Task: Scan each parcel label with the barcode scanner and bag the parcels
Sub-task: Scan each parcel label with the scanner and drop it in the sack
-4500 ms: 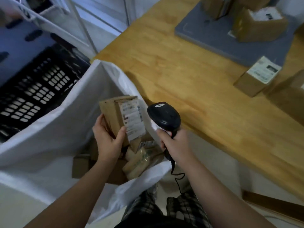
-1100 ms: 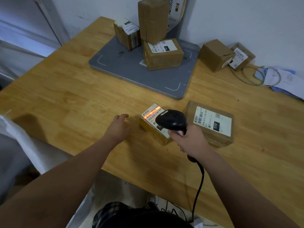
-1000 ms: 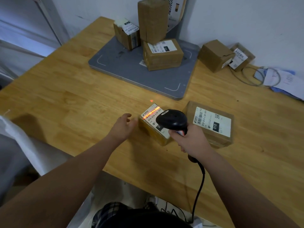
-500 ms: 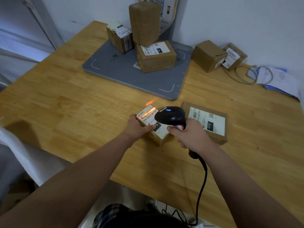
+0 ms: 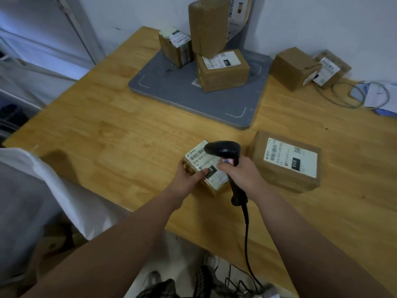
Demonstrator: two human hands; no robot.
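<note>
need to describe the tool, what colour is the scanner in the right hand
Black, clearest in the head view: barcode scanner.

Landmark: grey pad on the wooden table.
Left hand: grips small labelled parcel, nearer than the pad.
Right hand: holds black barcode scanner over that parcel.
Flat parcel: just right of the scanner.
White bag: far left of the pad, below the table edge.

A small parcel lies under a scanner near the table's front edge, a bigger parcel just right. Behind, a pad bears three boxes, two more boxes right of it; a bag stands left.
</note>
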